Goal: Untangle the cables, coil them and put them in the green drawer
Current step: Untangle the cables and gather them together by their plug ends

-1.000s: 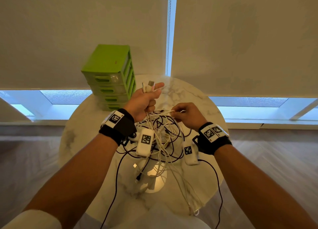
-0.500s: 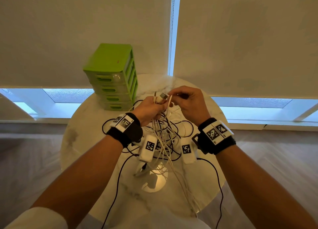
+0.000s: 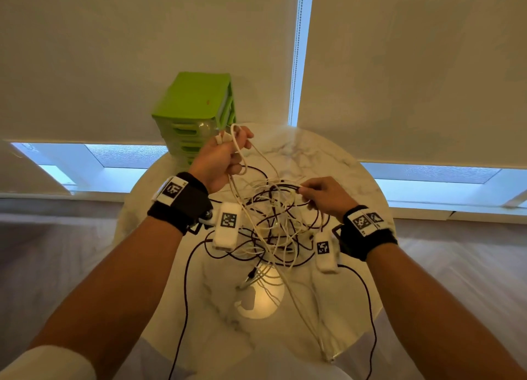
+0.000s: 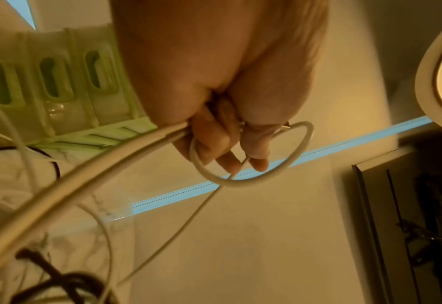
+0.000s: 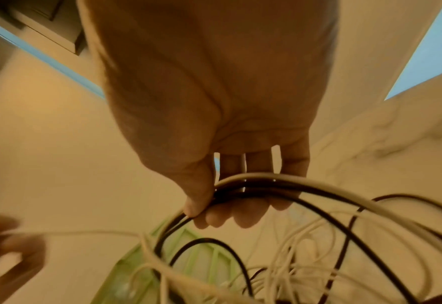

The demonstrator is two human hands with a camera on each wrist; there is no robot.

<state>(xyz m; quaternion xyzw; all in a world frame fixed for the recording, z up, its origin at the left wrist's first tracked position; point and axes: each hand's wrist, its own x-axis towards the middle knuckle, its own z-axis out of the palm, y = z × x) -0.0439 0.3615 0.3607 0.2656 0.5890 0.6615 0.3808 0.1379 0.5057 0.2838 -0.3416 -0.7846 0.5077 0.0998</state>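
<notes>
Your left hand (image 3: 221, 160) has gone back up and toward the green drawer unit (image 3: 196, 117). Half a second ago it was low, right next to your right hand (image 3: 325, 195). Your right hand has dropped down to the pile again. That pull has drawn more of the white cable (image 3: 258, 214) up out of the knot, so you are a little closer to freeing it. I think you are not done with this one yet, because its lower part still runs down into the mess.

Your left grip is clenched around the white cable. A small loop of it pokes out past your fingers (image 4: 230, 162), and its plug ends stick out on top. Your right grip pinches a few strands together, some white and some dark.

The tangle of cables (image 3: 273, 231) sits in the middle of the round marble worktop (image 3: 336, 157), between your two wrists. One white strand trails off toward the near edge.

Now the counting. I see one drawer unit. It shows four drawer fronts, and all look pushed in. I see two colors of cable, white and dark, but I cannot tell how many cables there are, since they cross too much. No cable is coiled yet. None is in a drawer.
</notes>
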